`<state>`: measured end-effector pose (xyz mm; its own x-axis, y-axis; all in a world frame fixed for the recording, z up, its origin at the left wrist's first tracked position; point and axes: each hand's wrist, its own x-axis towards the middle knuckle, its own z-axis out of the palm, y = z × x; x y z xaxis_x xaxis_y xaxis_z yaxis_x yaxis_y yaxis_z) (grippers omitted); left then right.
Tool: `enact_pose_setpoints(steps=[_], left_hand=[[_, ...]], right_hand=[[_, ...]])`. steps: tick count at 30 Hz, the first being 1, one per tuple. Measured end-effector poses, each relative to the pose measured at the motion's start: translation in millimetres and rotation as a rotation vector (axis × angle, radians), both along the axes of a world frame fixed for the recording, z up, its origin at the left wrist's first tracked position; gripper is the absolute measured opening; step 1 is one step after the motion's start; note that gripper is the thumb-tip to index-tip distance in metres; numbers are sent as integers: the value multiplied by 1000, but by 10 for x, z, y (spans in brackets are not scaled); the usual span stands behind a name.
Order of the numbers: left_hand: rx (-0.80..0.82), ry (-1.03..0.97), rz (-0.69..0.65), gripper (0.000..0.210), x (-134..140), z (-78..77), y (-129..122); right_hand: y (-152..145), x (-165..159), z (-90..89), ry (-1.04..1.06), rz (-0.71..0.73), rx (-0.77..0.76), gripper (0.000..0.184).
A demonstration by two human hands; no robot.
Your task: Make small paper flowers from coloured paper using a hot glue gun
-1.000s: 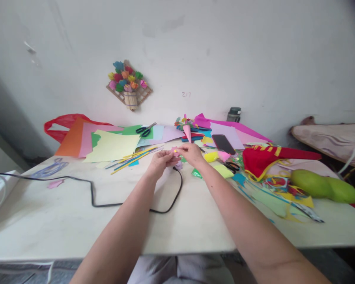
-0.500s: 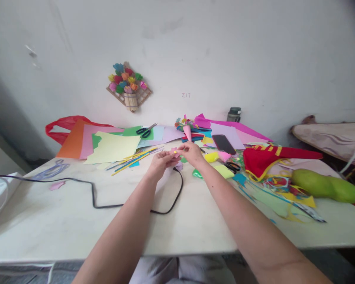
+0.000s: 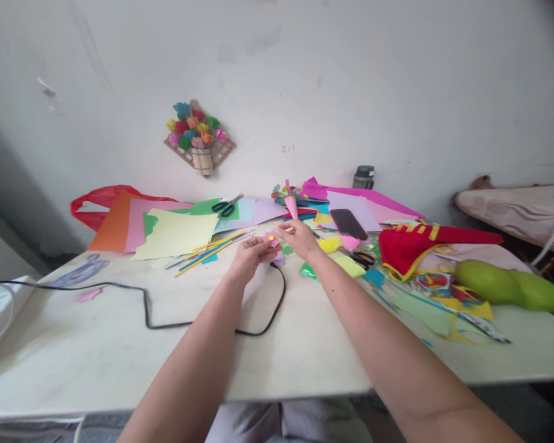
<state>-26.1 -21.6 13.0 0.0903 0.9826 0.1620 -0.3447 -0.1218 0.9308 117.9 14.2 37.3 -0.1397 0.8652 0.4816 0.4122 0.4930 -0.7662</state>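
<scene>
Above the middle of the table, my left hand [image 3: 253,252] pinches a small pink paper flower [image 3: 273,241] between thumb and fingers. A yellow dot [image 3: 271,238] sits at the flower's centre. Close by on its right is my right hand [image 3: 298,237], its thumb and forefinger slightly parted, with nothing visible between them. Just behind the hands stands a pink paper cone [image 3: 292,207] topped with small colourful paper pieces. A yellow clay-like lump [image 3: 329,245] and a green packet [image 3: 307,271] lie beside my right wrist.
A black cable [image 3: 166,325] crosses the table under my left forearm. Coloured paper sheets [image 3: 180,234] and scissors [image 3: 226,206] lie at the back left. To the right are a phone [image 3: 348,224], more scissors [image 3: 364,258], red cloth [image 3: 399,249], paper scraps and a green gourd-shaped object [image 3: 508,286].
My right fingers have drawn back slightly from the flower, so its yellow centre shows more fully. My left hand still holds the flower in about the same place.
</scene>
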Motion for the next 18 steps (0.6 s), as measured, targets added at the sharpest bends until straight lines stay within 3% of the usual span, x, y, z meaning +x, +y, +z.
enact_pose_setpoints(steps=[6, 18], left_hand=[[23, 18, -2, 18, 13, 8, -20], [19, -3, -57, 15, -2, 23, 3]], right_hand=[[-26, -76, -106, 208, 232, -290, 33], [-18, -112, -111, 477, 203, -431, 23]])
